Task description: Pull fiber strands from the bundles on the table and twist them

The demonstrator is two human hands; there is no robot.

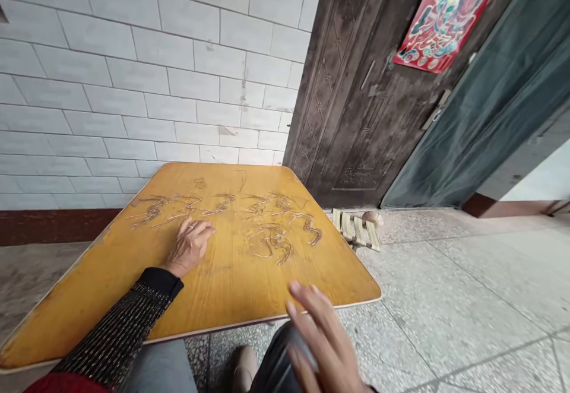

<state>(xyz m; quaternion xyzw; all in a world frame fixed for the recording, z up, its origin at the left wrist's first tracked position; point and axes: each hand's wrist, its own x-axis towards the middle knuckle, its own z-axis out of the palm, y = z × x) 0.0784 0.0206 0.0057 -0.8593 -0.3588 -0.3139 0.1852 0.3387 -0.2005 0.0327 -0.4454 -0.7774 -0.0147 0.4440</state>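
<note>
My left hand (190,243) lies low over the wooden table, fingers curled together and tips pointing down. Whatever may be between those fingertips is hidden. Just beyond it are small clumps of thin, bent, copper-brown wires (187,206), with another clump (221,204) to the right of the fingers. My right hand (323,336) is raised at the table's near edge, above my knee. Its fingers are stretched out and slightly blurred, and no object shows in them. Further wire clumps (276,243) lie beyond my right hand, one of them a wavy bundle (308,227).
The yellow-brown table (231,292) has a pale edge strip and stands near a white tiled wall (133,84). A dark carved door (347,102) is at the back right. A low slatted stool (356,230) stands beyond the table's right side on the speckled floor (427,286).
</note>
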